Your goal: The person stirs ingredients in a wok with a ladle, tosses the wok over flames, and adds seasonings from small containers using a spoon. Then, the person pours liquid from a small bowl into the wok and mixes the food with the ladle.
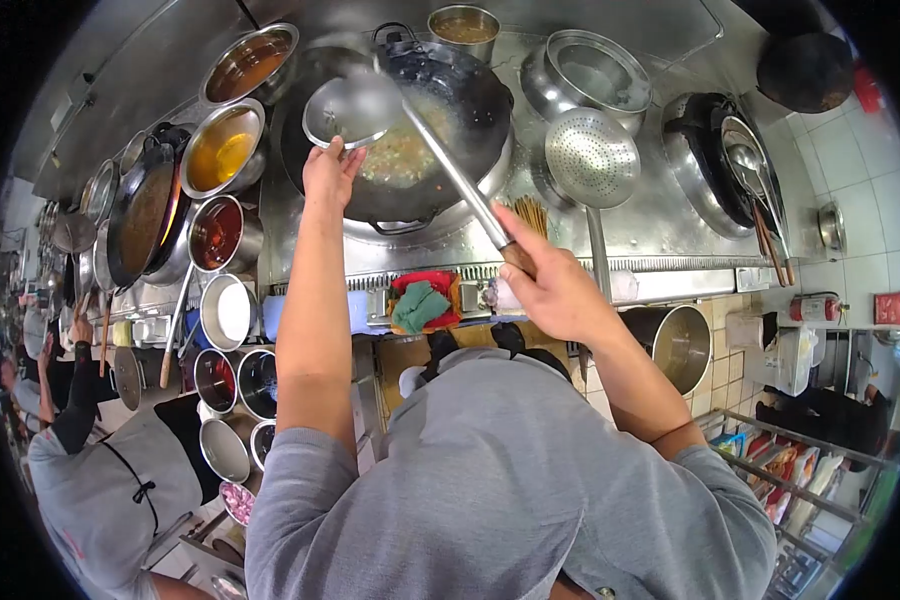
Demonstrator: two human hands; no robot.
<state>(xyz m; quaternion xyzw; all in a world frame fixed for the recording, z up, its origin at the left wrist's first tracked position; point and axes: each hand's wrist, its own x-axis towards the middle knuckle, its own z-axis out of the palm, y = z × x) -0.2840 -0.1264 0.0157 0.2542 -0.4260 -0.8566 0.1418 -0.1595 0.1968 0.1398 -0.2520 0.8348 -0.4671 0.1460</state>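
At the rim of a metal bowl (322,122), my left hand (332,176) grips with thumb and fingers. The bowl is tilted over the left side of a large black wok (485,105). Cloudy liquid with small pale and coloured bits (400,165) lies in the wok. My right hand (550,285) is closed around the wooden end of a long-handled wok ladle (450,168). Its metal shaft runs up to the bowl, where the head is blurred and hard to separate from the bowl. A perforated strainer (592,155) rests right of the wok.
Pots of oil (205,165) and red sauce (208,250) stand on the left. A lidded-looking metal pot (560,95) is behind the strainer. Folded cloths (420,305) lie at the stove's front edge. Another person (135,480) works at the far left beside another wok (135,225).
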